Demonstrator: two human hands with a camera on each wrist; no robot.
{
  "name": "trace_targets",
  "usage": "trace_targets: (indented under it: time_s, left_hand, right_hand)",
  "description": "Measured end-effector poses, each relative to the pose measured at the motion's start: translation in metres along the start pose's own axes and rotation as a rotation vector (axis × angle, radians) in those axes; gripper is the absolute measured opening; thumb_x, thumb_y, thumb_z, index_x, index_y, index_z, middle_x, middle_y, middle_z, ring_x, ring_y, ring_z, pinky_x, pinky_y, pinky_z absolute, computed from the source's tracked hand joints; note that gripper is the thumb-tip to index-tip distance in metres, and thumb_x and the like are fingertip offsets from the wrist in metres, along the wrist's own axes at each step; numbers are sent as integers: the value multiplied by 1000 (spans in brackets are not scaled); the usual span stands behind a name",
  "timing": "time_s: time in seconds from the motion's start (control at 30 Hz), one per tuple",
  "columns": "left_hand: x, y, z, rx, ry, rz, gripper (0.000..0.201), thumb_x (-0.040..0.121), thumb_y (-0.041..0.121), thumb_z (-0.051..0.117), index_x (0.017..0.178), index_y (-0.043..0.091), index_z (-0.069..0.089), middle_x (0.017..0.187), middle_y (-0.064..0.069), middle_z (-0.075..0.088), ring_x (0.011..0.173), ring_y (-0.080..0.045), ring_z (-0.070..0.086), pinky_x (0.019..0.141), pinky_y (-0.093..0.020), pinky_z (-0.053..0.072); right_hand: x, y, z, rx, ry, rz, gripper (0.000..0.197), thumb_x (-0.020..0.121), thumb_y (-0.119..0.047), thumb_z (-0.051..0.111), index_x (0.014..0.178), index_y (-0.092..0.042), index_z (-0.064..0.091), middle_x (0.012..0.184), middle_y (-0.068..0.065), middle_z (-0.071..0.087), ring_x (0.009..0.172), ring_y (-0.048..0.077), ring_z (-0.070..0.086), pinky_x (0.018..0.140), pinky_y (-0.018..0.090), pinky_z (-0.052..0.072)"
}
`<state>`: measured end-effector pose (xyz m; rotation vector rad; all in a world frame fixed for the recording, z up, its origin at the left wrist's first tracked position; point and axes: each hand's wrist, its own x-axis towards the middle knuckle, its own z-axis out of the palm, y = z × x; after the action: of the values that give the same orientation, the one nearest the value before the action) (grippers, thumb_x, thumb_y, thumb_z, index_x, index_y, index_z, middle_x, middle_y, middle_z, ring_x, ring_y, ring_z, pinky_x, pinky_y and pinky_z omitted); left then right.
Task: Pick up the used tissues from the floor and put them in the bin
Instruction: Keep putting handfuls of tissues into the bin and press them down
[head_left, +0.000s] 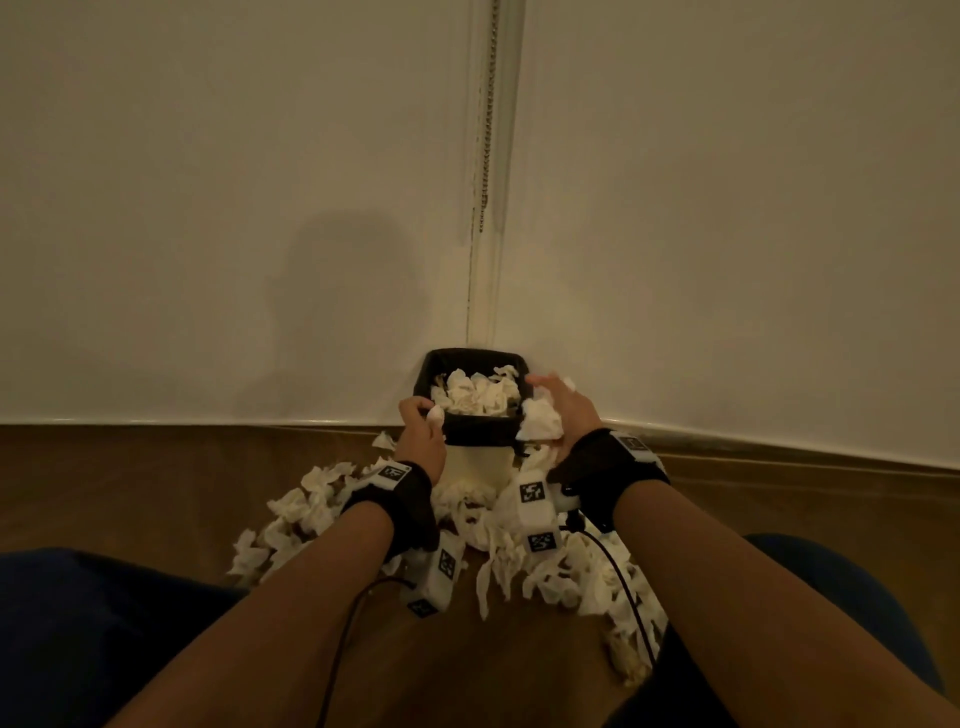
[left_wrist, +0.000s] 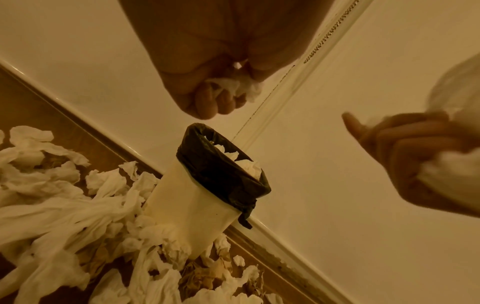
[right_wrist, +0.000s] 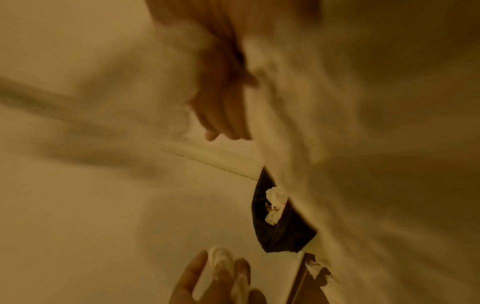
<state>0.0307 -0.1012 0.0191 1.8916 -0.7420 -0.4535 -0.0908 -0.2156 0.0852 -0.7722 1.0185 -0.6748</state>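
Observation:
A white bin (head_left: 475, 465) with a black liner (head_left: 480, 430) stands in the wall corner, crumpled tissues (head_left: 478, 392) heaped inside it. My left hand (head_left: 422, 423) hovers at the bin's left rim, fingers curled round a small tissue wad (left_wrist: 233, 86). My right hand (head_left: 563, 402) is at the right rim and grips a bigger bunch of tissues (head_left: 543, 421). The right wrist view is blurred; the liner (right_wrist: 275, 226) and my right hand's fingers (right_wrist: 221, 115) show there. Many used tissues (head_left: 550, 566) lie on the wooden floor around the bin's base.
White walls meet in a corner right behind the bin, with a bead chain (head_left: 488, 114) hanging down it. A skirting board (head_left: 208, 422) runs along the floor. Cables (head_left: 348, 623) trail from my wrist units. My knees in dark blue cloth (head_left: 93, 623) flank the tissue pile.

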Motion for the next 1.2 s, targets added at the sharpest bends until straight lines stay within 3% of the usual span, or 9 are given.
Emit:
trace_targets:
  time_s: [0.1,0.23,0.33,0.53,0.63,0.83,0.97,1.07,1.2]
  left_hand:
    - [15,5,0,25,-41,2,32,98,4,30,129,7,37,107,-18,52,97,-28,53,83,-35,44]
    - [47,17,0,109,-49,53,39,93,-11,33,112,1,65,127,-25,53,118,-34,52,105,-32,39]
    - [66,24,2,161,-8,63,38,91,-7,36,110,7,65,123,-19,50,114,-30,52,101,-25,40]
    - [105,18,11,-18,59,21,23,89,4,53,110,10,57,106,-14,61,99,-28,58,80,-28,44]
    - [122,3,17,16,85,11,11,83,14,65,93,18,62,93,1,60,87,-16,55,76,-22,40]
    - [143,-30,23,199,87,17,15,83,10,64,75,20,71,101,-1,70,100,-20,61,85,-22,44]
    - [149,-38,26,470,-47,138,18,90,14,57,94,18,74,119,-4,62,107,-23,58,89,-24,43]
    - [149,-38,35,666,-174,223,27,94,14,47,111,13,69,128,-10,53,112,-28,54,94,-29,40]
    - [144,-38,46,824,-270,305,31,95,19,40,117,9,59,125,-13,52,107,-29,54,91,-36,43]
  right_hand:
    - [0,1,4,118,-276,0,64,92,-63,30,89,-9,64,92,14,63,93,28,58,99,39,44]
    - [7,-12,20,375,-331,-68,21,78,-14,34,58,-12,40,65,5,41,64,20,40,73,29,39]
    - [15,-28,32,581,-406,-79,24,58,-9,33,35,-12,41,54,4,39,59,21,37,69,30,35]
    - [68,-42,43,816,-310,-108,8,55,-4,32,54,-12,34,65,9,42,70,25,43,102,34,31]
    - [101,-29,45,828,-245,-114,19,69,2,31,57,-13,29,67,6,37,65,22,38,81,27,35]
    - [151,18,51,-230,-48,-274,30,98,-7,39,122,-2,56,119,11,57,110,26,54,106,38,39]
    - [166,43,55,-900,39,-523,29,93,-4,45,118,-4,61,129,20,51,118,32,50,83,17,37]
    - [169,57,54,-1109,-3,-615,25,91,0,48,100,-20,60,117,17,53,117,33,50,80,22,37]
    - [165,66,52,-1387,94,-589,26,95,-8,45,111,-9,65,118,13,59,116,29,51,90,33,45]
